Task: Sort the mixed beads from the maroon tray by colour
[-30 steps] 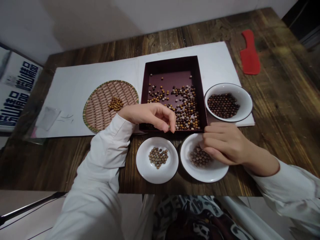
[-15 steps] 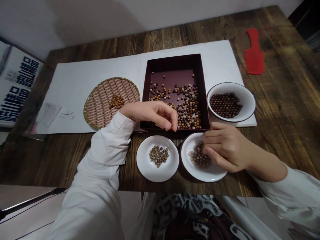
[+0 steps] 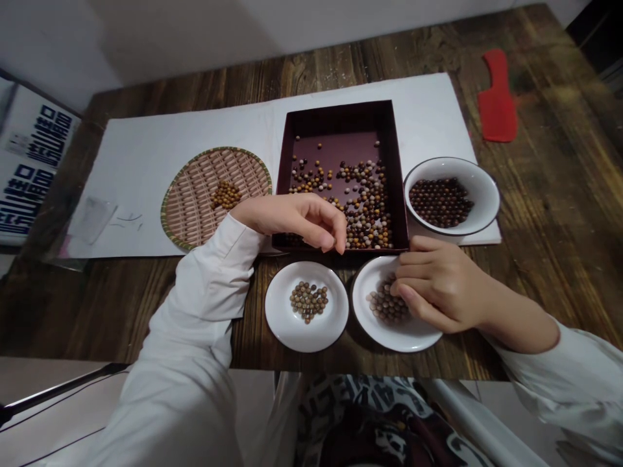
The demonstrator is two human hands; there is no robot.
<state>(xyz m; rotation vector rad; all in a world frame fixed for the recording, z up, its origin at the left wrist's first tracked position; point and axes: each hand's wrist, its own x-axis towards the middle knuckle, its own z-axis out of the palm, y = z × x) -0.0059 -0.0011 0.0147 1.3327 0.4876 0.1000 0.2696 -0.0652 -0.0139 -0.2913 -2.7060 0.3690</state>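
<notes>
Left hand [image 3: 299,217] and right hand [image 3: 440,285] curl, grips unclear; four piles [image 3: 440,202] lie sorted, mixed beads [image 3: 368,220] remain in the box [image 3: 335,146].

Dim rm, soft pic

Light's low w/ a grayish cast. I get a broad shadow on the wall [image 3: 189,29], faint sheen in the white bowl [image 3: 481,198], wide-angle bend & my R sleeve [image 3: 569,376] smeary nr the edge.
</notes>
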